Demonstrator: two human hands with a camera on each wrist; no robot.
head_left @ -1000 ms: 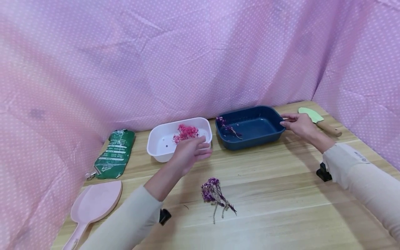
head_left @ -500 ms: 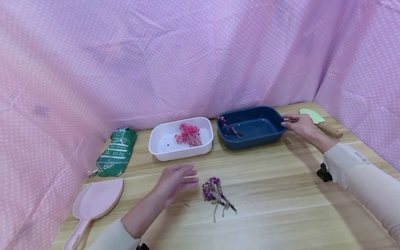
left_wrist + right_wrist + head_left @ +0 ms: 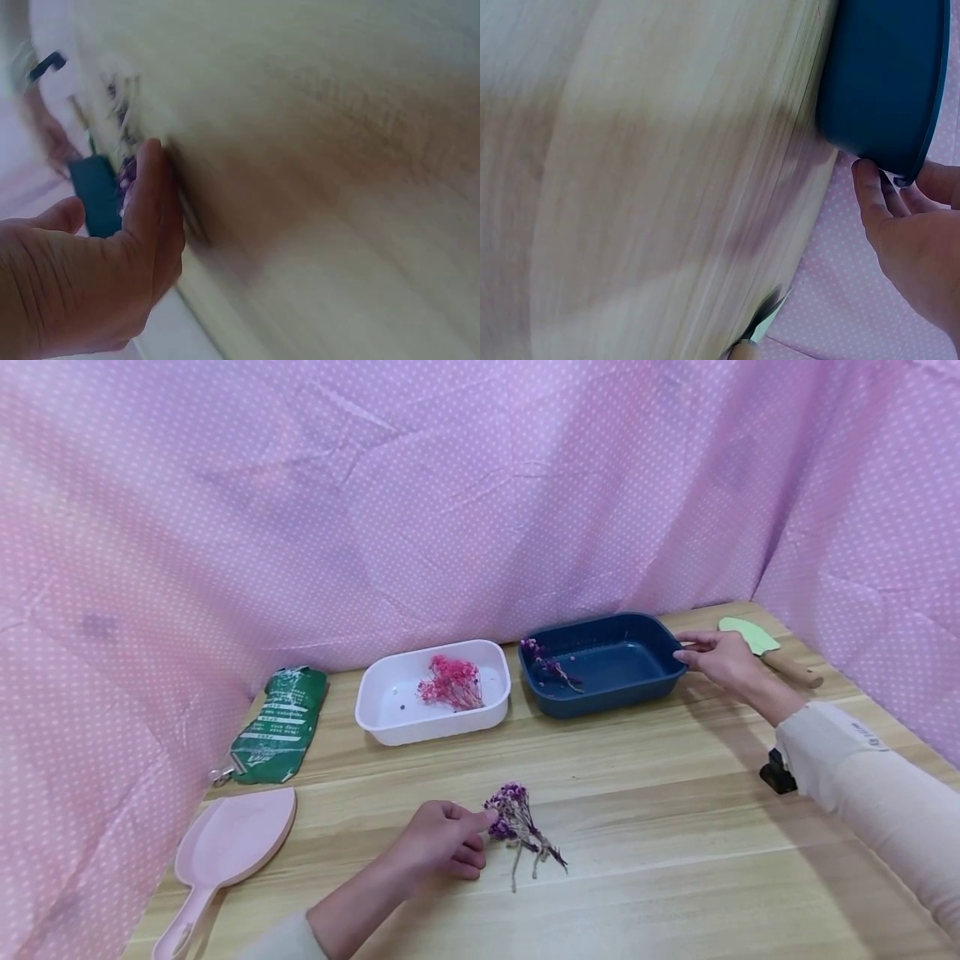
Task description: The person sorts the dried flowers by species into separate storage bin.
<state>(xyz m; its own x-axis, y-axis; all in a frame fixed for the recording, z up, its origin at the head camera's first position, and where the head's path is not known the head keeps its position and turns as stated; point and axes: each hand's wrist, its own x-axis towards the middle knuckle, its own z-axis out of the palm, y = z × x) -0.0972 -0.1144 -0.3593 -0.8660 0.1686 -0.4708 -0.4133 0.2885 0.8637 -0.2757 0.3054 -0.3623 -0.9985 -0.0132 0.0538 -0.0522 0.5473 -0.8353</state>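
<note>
A small bunch of dried purple flowers (image 3: 513, 814), tied with twine, lies on the wooden table. My left hand (image 3: 442, 843) is at its blossom end, fingertips right at the flower heads. In the left wrist view, the left hand's thumb (image 3: 64, 215) stands apart from its fingers, with the flowers just beyond. My right hand (image 3: 723, 664) grips the right end of a dark blue tub (image 3: 607, 697). In the right wrist view, its thumb (image 3: 939, 182) is at the rim and its fingers are under it. A sprig of purple flowers (image 3: 551, 668) lies inside the tub.
A white tub (image 3: 382, 722) holding pink dried flowers (image 3: 453, 681) stands left of the blue one. On the left lie a green bag (image 3: 281, 727) and a pink dustpan-like scoop (image 3: 236, 839). A green-bladed trowel (image 3: 750, 635) lies far right. Pink dotted cloth (image 3: 450, 510) surrounds the table.
My left hand has come back from over the white tub and down to the purple flower bunch on the table. My right hand stays on the blue tub's end.
</note>
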